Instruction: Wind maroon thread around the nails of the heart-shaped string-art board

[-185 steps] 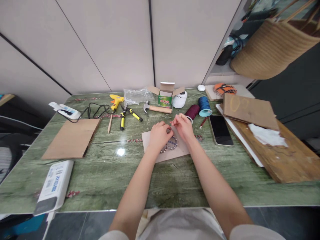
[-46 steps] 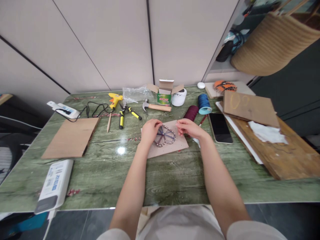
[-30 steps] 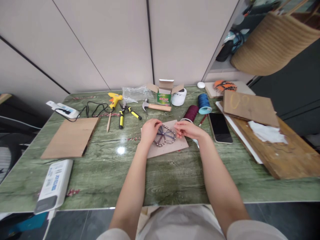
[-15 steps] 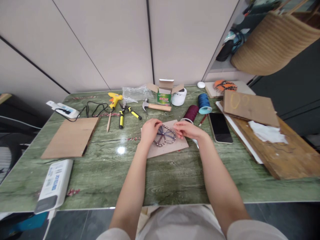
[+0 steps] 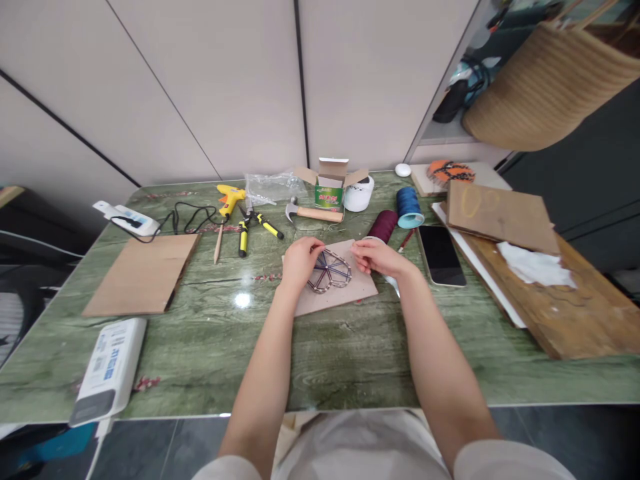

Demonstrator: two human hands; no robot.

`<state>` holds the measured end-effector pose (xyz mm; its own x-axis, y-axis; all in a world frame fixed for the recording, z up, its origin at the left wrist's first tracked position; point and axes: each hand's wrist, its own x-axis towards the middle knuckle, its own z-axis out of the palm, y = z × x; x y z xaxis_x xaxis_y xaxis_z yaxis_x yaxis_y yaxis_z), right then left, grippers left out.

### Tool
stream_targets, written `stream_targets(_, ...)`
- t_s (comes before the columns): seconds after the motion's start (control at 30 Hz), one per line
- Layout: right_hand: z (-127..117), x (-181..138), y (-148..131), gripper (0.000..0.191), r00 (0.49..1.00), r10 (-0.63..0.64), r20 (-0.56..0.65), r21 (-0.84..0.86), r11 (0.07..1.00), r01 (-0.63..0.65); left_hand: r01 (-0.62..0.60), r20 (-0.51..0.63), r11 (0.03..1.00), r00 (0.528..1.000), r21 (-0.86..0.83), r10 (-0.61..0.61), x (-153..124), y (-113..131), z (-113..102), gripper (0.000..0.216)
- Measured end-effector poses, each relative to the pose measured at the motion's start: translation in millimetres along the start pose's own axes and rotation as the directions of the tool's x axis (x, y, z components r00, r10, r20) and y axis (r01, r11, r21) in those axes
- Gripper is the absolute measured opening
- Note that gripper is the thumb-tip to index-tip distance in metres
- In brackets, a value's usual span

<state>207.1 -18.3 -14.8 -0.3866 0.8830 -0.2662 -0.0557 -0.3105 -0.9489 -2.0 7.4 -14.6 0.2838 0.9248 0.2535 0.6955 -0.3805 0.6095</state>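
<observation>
A thin board (image 5: 360,292) lies in front of me, bearing a heart-like outline of nails (image 5: 341,285) with dark blue and some reddish thread (image 5: 327,267) strung across it from a centre point. My left hand (image 5: 301,260) rests over the board's left side, its thumb and fingertips closed together at the top of the outline. Just right of the outline, my right hand (image 5: 376,256) hovers with fingers pinched. Whatever either pinch holds is too fine to see. Behind my right hand lie a maroon thread spool (image 5: 383,225) and a blue thread spool (image 5: 409,207).
Pliers (image 5: 243,239), a yellow glue gun (image 5: 230,199), a hammer (image 5: 317,213) and an opened box (image 5: 329,196) sit toward the back. A phone (image 5: 442,255) and stacked boards (image 5: 575,313) are on the right. Leftward are a flat wooden board (image 5: 143,275) and a white power bank (image 5: 111,363).
My right hand has shifted slightly to the right, away from the nail outline, and its fingers are drawn closer together. My left hand stays in place.
</observation>
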Motion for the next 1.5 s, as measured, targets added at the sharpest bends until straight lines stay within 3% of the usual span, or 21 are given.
stream_targets(0.4, 1, 0, 1, 0.036, 0.999, 0.011, 0.037, -0.078, 0.997, -0.008, 0.01, 0.002, 1.0, 1.0, 0.0, -0.01, 0, 1, 0, 0.012)
stream_targets(0.6, 1, 1, 1, 0.037, 1.0, -0.012, 0.009, -0.21, 0.978, 0.013, -0.003, -0.003, 1.0, 1.0, 0.0, 0.003, -1, 1, 0, 0.012)
stream_targets(0.7, 0, 3, 1, 0.036, 0.997, -0.057, -0.059, -0.31, 0.95, 0.036, -0.016, -0.005, 1.0, 1.0, -0.004, 0.016, -1, 0, 0, 0.012)
stream_targets(0.8, -1, 7, 3, 0.035, 0.963, -0.163, -0.213, -0.368, 0.927, 0.075, -0.017, -0.013, 1.0, 1.0, -0.01, 0.017, -1, -1, 0, 0.013)
stream_targets(0.9, -1, 13, 6, 0.036, 0.907, -0.232, -0.352, -0.293, 0.947, 0.128, -0.015, -0.038, 1.0, 0.999, -0.016, 0.014, 0, 1, 0, 0.017)
stream_targets(1.13, 4, 22, 8, 0.04, 0.852, -0.168, -0.496, 0.072, 0.97, 0.233, -0.014, 0.002, 0.996, 1.0, -0.092, 0.014, -3, 15, 2, 0.019)
stream_targets(1.5, 20, 32, 13, 0.039, 0.812, -0.342, -0.473, -0.12, 0.938, 0.326, -0.04, -0.029, 0.975, 0.999, -0.217, 0.035, -5, 20, 6, 0.028)
